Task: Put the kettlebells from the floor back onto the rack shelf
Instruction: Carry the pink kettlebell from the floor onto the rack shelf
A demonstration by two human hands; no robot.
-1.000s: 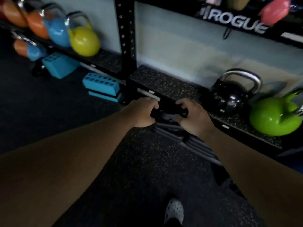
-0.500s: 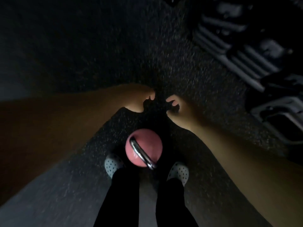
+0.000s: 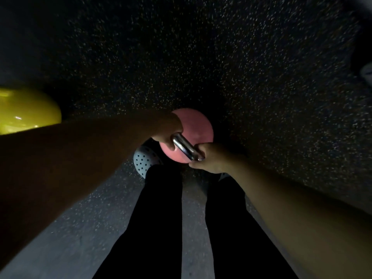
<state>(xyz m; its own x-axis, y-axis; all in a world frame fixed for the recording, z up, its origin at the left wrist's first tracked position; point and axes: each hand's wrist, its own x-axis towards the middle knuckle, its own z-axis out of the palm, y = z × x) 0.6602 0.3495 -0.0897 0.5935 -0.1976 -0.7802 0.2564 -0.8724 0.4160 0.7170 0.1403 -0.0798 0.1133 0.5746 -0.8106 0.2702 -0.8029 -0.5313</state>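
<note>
Where the two hands meet on the steel handle (image 3: 185,147), the grip is the first item: left hand (image 3: 168,129) wrapped round the handle's upper-left end, right hand (image 3: 209,158) curled over its lower-right end, both closed on the bar, bare metal showing between them.

Item, handle: long axis runs on a diagonal from upper left to lower right in the head view, so the hands sit one at each end and neither is clearly the nearer.

Item, pink kettlebell (image 3: 198,129): the round body lies directly below the handle, straight under the grip, just ahead of the person's feet. Whether it rests on the floor (image 3: 261,77) or is already lifted clear cannot be told. Judged step: the start of the lift, two-handed, with the load hanging plumb beneath the grip.

Item, shoe (image 3: 144,162): pale, perforated, just beside the bell's near-left edge; a drop here could land on the toes.

Item, yellow kettlebell (image 3: 26,111): at the frame's left edge, well apart from the pink one, partly hidden by the left forearm; apparently also on the floor, but that is not certain.

Item, rack shelf: not in view. Containers: none seen.
</note>
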